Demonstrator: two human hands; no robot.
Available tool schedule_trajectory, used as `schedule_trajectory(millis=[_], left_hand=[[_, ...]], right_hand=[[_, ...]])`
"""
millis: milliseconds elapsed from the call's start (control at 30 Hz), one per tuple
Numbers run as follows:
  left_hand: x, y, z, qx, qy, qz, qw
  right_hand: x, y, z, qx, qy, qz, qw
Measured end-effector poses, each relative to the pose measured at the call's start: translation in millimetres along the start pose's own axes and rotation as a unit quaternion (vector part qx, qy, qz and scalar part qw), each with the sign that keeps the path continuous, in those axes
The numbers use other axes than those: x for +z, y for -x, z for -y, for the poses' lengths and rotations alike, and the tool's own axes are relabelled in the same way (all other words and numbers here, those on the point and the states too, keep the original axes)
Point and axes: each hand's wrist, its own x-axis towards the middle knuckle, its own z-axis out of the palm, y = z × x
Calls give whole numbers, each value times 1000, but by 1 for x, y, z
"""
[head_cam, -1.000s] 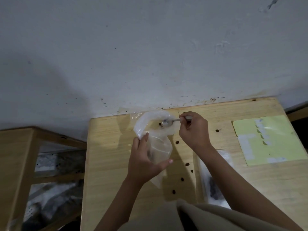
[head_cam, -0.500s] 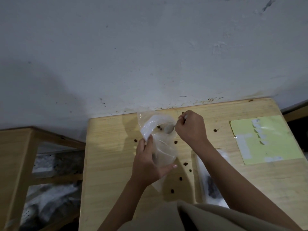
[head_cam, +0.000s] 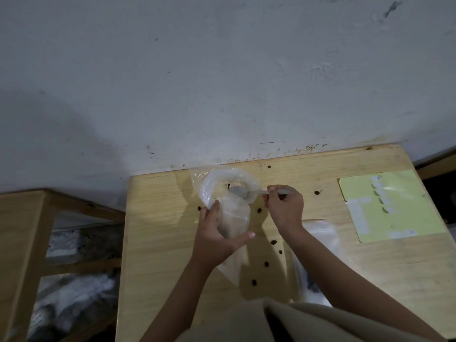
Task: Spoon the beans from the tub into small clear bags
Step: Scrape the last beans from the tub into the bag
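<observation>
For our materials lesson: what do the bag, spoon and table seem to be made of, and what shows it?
Bag: thin clear plastic film; the hand shows through and it crumples, glossy. Spoon: pale grey, probably metal, possibly plastic; too blurred to settle. Table: light wood or wood-look laminate, with visible grain lines and a smooth matt top.

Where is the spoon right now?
In the head view the spoon is near the table's far edge, its handle pinched by the right hand and its bowl at the mouth of the clear bag.

pale wood table (head_cam: 158,243), dark brown beans (head_cam: 273,242), clear bag (head_cam: 232,218), yellow-green sheet (head_cam: 394,218), grey wall (head_cam: 222,82)
</observation>
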Motion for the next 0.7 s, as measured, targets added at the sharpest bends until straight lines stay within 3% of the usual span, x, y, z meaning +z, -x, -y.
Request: schedule_trajectory(millis=[367,500,700], left_hand=[[-6,1,-6,-10,2,-2,1000],[-10,1,-8,-8,-2,-8,1000],[-14,4,-6,-27,4,-10,1000]], right_hand=[[12,7,18,-48,23,-52,997],[5,9,21,-107,52,-44,992],[17,11,18,-111,73,-26,991]])
